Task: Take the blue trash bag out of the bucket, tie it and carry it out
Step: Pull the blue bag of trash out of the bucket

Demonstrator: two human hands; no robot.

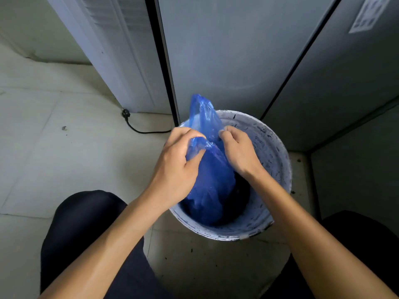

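We have both hands on the blue trash bag point(211, 182), which sits inside the paint-flecked bucket point(274, 152) on the floor point(64, 158) between our knees. Its body fills the 6 to 7 o'clock part of the well. The bag's long axis runs from 6 o'clock up to 12 o'clock, and one handle loop stands free at the 12 o'clock end, just beyond our knuckles. Our left hand point(174, 162) is at 9 o'clock of the neck and pinches the near loop between thumb and curled fingers. Our right hand point(239, 152) is at 3 o'clock, fingers curled into the plastic by the base of the standing loop. Both are equally near, so we judge that the lift goes straight up along that axis. The right fingertips are tucked out of sight, so we cannot tell how much plastic they hold. The bag's contents and the bucket's bottom are only dark shadow.
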